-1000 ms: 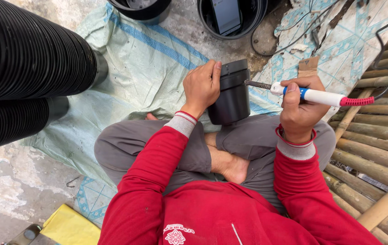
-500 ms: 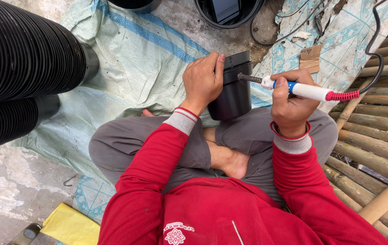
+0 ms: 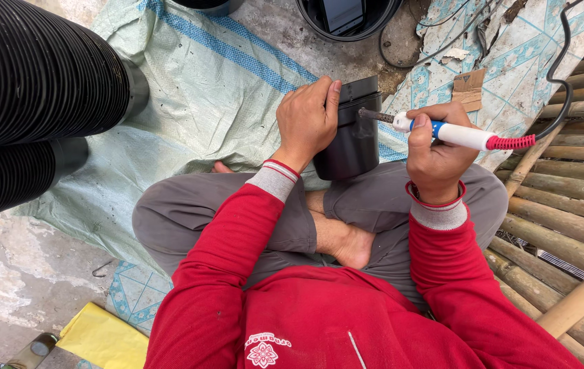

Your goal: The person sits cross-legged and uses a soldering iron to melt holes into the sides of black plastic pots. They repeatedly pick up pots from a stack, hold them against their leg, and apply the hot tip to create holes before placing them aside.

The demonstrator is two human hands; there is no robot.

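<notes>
We see, at far left, two large black corrugated pipes [image 3: 25, 75] lying side by side across a pale woven sheet with blue stripes [image 3: 196, 75], which covers the concrete floor. At right, a run of bamboo poles [image 3: 572, 205] slants from far to near. We sit cross-legged between them, in grey trousers [image 3: 196, 219] and a red top with grey cuffs [image 3: 319, 321], one bare foot [image 3: 346, 242] tucked under the knees. At the far edge stands a round black bucket [image 3: 381, 17], cut off by the frame.

The small black pot [image 3: 357, 133] rests against our right knee, near the centre; its long axis runs far to near, with the rim end far. Our left hand [image 3: 306, 119] is closed around the pot's left side, the thumb pressed along the wall near the rim.

Our right hand [image 3: 439, 154] is curled firmly about the soldering iron [image 3: 452, 133], a white-and-blue handle with a red collar. Its long axis lies almost level, left to right: the metal tip points left and meets the pot's right wall just below the rim, while the black cord [image 3: 565, 75] leaves the right end and curves away to the far right. A scrap of brown card [image 3: 468, 87] lies just beyond the tool.
</notes>
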